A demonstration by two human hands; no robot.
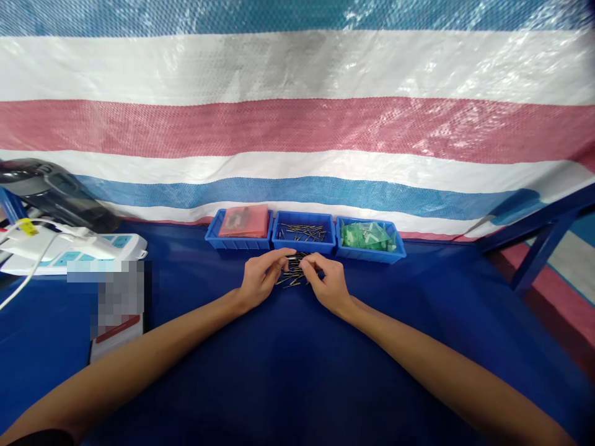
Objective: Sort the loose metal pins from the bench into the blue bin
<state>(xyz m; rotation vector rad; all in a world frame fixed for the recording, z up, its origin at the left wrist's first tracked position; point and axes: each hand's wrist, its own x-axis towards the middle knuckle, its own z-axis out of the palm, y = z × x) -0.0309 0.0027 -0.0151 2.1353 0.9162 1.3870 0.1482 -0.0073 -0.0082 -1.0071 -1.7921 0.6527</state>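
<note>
Three bins (pixel 325 248) stand just beyond hands (pixel 261 279) and pins (pixel 292 277), tabletop (pixel 297 365) between forearms (pixel 186 337).

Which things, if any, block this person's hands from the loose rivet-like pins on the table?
Nothing visible: the left hand and right hand are right at the rivet-like pins, partly hiding them. The middle blue bin stands behind the pins, not in between.

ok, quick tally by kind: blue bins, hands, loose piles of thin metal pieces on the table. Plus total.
Blue bins (left, middle, right): 3
Hands (left hand, right hand): 2
Loose pile of thin metal pieces: 1
Total: 6
</note>
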